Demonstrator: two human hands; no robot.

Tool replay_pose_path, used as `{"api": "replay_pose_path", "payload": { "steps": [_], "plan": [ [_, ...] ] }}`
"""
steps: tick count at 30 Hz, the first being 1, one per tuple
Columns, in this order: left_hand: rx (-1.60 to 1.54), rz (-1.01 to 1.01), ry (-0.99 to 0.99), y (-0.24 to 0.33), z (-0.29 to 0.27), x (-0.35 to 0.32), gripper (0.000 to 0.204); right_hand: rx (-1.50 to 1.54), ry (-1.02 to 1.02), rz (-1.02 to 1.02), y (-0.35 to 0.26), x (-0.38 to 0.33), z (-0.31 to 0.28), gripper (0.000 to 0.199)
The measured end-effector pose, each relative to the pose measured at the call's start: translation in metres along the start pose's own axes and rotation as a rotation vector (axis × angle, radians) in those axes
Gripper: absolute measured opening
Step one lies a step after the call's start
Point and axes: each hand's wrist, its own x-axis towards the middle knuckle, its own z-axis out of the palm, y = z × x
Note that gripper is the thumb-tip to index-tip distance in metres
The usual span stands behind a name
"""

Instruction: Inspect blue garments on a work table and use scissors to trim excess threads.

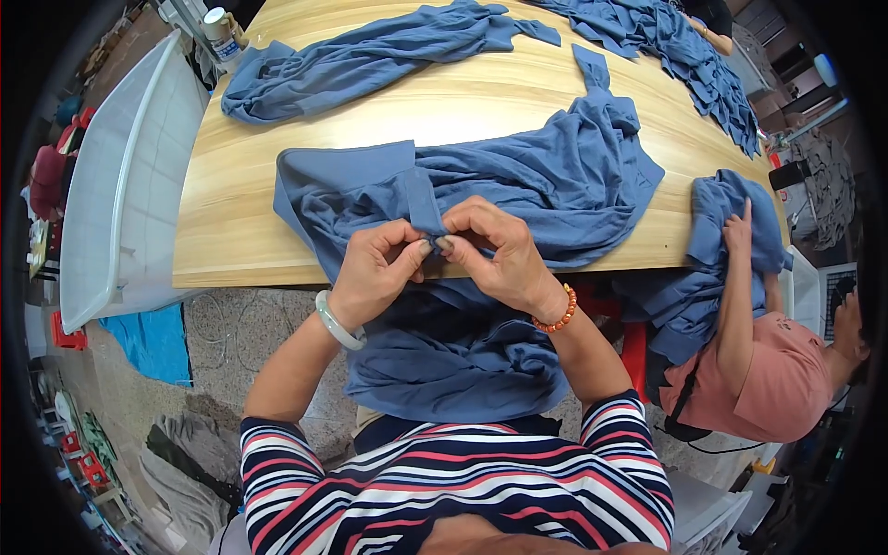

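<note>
1. The person sits at the near edge of a wooden table, with a blue knit garment spread across the boards in front and spilling over the edge down into the lap.
2. The left hand and the right hand meet at a narrow folded strip of that garment, right at the table's edge. Both are pinched shut on it, thumbs against forefingers, fingertips nearly touching each other.
3. The cloth looks thin, soft and limp; it rumples in loose folds and sags wherever nothing carries it. I'd judge it light, not slippery, and hard to damage, though a seam or hem edge gives the surest pinch because the open fabric just stretches and bunches.
4. A pale bangle sits on the left wrist, an orange bead bracelet on the right.
5. Another blue garment lies farther up the table, and a heap of blue pieces at the far right.
6. To the right, a co-worker's hand rests on a separate blue bundle.
7. A white plastic bin stands beside the table on the left.
</note>
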Motion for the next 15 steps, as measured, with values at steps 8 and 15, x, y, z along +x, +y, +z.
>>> {"api": "replay_pose_path", "payload": {
  "steps": [8, 15],
  "plan": [
    [-0.029, -0.044, 0.093, -0.005, 0.006, 0.002, 0.009, -0.338, 0.183, -0.371, -0.002, -0.001, 0.014, 0.02],
    [0.531, 0.42, 0.307, 0.011, 0.011, 0.001, 0.037, -0.349, 0.156, -0.324, 0.002, -0.001, 0.011, 0.02]
  ]
}}
